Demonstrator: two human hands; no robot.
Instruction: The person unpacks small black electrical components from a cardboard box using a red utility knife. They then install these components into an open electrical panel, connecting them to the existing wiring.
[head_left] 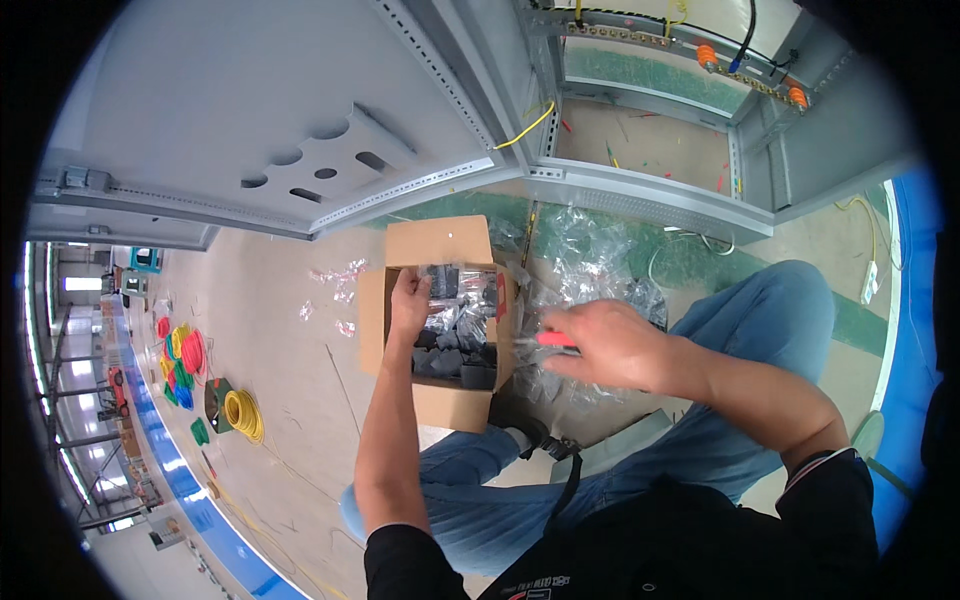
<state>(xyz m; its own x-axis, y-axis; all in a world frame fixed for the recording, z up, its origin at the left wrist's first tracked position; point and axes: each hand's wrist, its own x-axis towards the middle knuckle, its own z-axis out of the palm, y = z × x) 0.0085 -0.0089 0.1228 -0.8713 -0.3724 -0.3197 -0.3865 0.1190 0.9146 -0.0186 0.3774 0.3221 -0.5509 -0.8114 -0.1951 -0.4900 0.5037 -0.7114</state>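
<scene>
A cardboard box (440, 405) stands on the floor in front of me with its flaps folded out. Several dark grey plastic parts (440, 362) lie inside among clear plastic bags (462, 318). At the box's far left corner, my left hand (408, 300) has its fingers closed on a dark grey block-shaped part (441, 281). My right hand (610, 345) is just right of the box, closed around a red-handled tool (556, 339). The tool's thin tip points left and is blurred, so its exact kind is unclear.
Crumpled clear plastic bags (590, 262) lie right of the box. A grey metal cabinet (640, 205) stands ahead, its large door panel (250, 110) on the left. Coils of coloured wire (183, 350) and a yellow coil (243, 415) rest on the floor at left.
</scene>
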